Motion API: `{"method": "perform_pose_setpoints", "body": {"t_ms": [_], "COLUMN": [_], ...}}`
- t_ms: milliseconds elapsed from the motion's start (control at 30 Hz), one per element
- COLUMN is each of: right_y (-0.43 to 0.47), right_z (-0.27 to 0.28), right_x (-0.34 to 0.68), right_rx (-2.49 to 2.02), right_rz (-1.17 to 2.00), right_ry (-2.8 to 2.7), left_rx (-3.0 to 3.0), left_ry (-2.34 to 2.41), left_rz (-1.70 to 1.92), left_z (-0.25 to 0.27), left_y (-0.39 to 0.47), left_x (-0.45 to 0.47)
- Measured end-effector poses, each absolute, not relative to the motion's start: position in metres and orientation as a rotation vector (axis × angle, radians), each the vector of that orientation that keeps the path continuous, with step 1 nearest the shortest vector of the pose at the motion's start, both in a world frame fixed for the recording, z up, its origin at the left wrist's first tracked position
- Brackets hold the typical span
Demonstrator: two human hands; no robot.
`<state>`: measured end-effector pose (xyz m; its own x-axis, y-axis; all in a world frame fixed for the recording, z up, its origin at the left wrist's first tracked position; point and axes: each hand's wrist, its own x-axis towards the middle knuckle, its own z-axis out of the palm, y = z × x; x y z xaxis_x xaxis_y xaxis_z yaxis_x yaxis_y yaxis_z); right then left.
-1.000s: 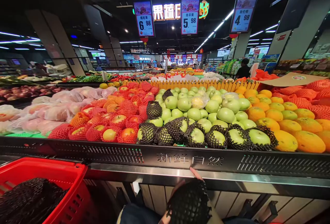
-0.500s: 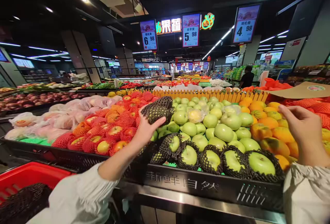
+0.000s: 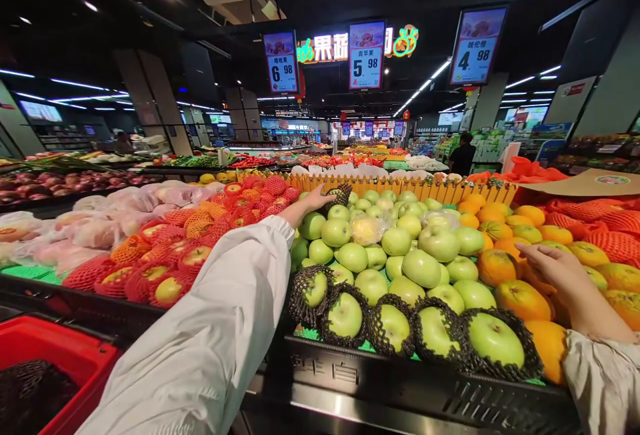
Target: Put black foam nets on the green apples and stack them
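Note:
My left hand (image 3: 316, 199) reaches to the far left part of the green apples (image 3: 353, 256), closed on a green apple in a black foam net (image 3: 342, 193). That netted apple is at the back of the pile, partly hidden by the fingers; whether it rests on the apples below, I cannot tell. Over the oranges (image 3: 520, 296) hovers my right hand (image 3: 557, 275), its fingers loosely bent and nothing visible in them. Several more apples in black nets (image 3: 345, 315) line the front of the black crate (image 3: 400, 381).
Left of the green apples lie red-netted apples (image 3: 165, 288) and bagged fruit (image 3: 107, 221). A red basket (image 3: 95, 371) at lower left holds black netting. An orange picket divider (image 3: 400, 185) runs behind the pile. A person in dark clothes (image 3: 463, 155) stands far back.
My left hand has moved forward and away with the netted apple, toward the back of the pile. My right hand has come lower and to the left over the oranges.

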<state>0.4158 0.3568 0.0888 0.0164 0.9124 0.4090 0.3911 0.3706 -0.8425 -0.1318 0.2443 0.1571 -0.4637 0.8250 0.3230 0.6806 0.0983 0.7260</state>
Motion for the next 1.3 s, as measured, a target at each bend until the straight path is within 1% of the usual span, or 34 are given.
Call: {"method": "perform_pose_setpoints", "body": {"t_ms": [67, 100, 200, 300, 367, 467, 567, 633, 700, 867, 967, 1000, 1133, 1300], "right_y": [0.347, 0.342, 0.326, 0.305, 0.286, 0.253, 0.227, 0.215, 0.207, 0.195, 0.192, 0.192, 0.184, 0.173], "right_z": [0.098, 0.104, 0.124, 0.147, 0.162, 0.171, 0.156, 0.137, 0.118, 0.093, 0.089, 0.088, 0.086, 0.109], "right_x": [0.404, 0.398, 0.383, 0.377, 0.377, 0.379, 0.379, 0.378, 0.377, 0.374, 0.375, 0.375, 0.380, 0.382], "right_rx": [-1.298, -1.322, -1.290, -1.205, -1.233, -1.387, -1.492, -1.503, -1.497, -1.505, -1.426, -1.399, -1.402, -1.470], "right_rz": [0.784, 0.758, 0.509, 0.311, 0.269, 0.406, 0.561, 0.518, 0.394, 0.145, 0.072, 0.053, -0.101, -0.381], "right_ry": [-1.486, -1.464, -1.409, -1.419, -1.637, -2.203, -2.618, -2.749, -2.794, -2.762, -2.768, -2.761, -2.666, -2.399], "left_rx": [1.544, 1.567, 1.742, 1.939, 1.998, 2.036, 2.127, 2.175, 2.201, 2.469, 2.653, 2.683, 2.633, 2.539], "left_ry": [2.184, 2.189, 2.214, 2.183, 2.093, 1.907, 1.820, 1.824, 1.836, 1.981, 1.810, 1.757, 1.670, 1.583], "left_rz": [1.262, 1.238, 1.065, 0.680, 0.465, 0.349, 0.425, 0.527, 0.597, 0.734, 0.919, 0.919, 0.912, 1.064], "left_z": [0.164, 0.167, 0.176, 0.180, 0.176, 0.155, 0.124, 0.106, 0.095, 0.088, 0.080, 0.077, 0.062, 0.054], "left_y": [0.235, 0.228, 0.193, 0.142, 0.105, 0.061, 0.040, 0.035, 0.033, 0.022, 0.028, 0.034, 0.067, 0.098], "left_x": [-0.130, -0.128, -0.112, -0.085, -0.068, -0.051, -0.045, -0.045, -0.045, -0.010, 0.045, 0.064, 0.122, 0.129]}}
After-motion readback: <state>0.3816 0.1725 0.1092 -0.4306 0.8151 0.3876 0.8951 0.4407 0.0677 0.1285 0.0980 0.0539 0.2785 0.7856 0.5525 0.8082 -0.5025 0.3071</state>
